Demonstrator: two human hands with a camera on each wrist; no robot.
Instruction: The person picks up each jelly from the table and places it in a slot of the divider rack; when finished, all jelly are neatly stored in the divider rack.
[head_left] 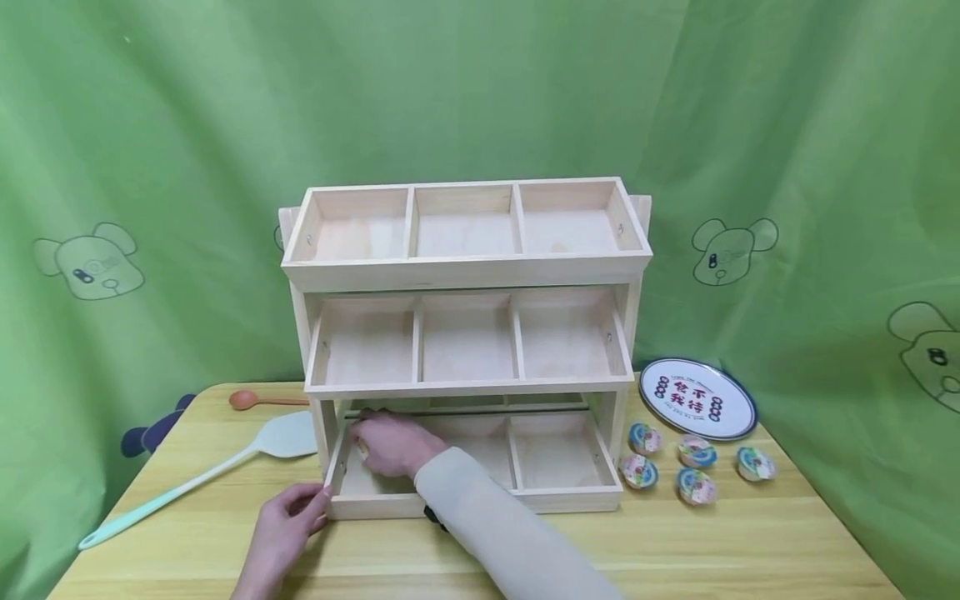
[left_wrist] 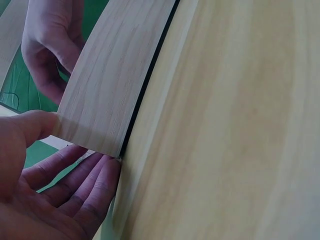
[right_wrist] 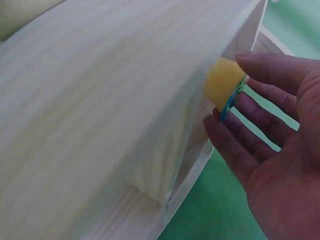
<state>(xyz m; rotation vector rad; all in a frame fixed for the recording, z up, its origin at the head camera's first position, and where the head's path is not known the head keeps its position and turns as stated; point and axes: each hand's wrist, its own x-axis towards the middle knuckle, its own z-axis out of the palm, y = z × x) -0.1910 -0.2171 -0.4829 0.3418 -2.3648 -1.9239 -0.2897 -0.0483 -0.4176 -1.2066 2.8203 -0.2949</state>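
Note:
A three-tier wooden rack (head_left: 465, 273) stands on the table, each tier a tray split into three compartments. My right hand (head_left: 397, 443) reaches into the left compartment of the bottom tray (head_left: 570, 502). Between its thumb and fingers it holds a small jelly cup (right_wrist: 223, 82), yellow with a blue-edged lid; the head view mostly hides it behind the hand. My left hand (head_left: 288, 523) grips the front left corner of the bottom tray. In the left wrist view its thumb lies at the upper edge of the front board (left_wrist: 112, 75), with the fingers at the lower end.
Right of the rack sit several jelly cups (head_left: 697, 486), and behind them a white oval plate (head_left: 697, 400) with a blue rim. On the left lie a pale turner (head_left: 247, 450) and an orange spoon (head_left: 243, 400). A green curtain (head_left: 465, 92) hangs behind.

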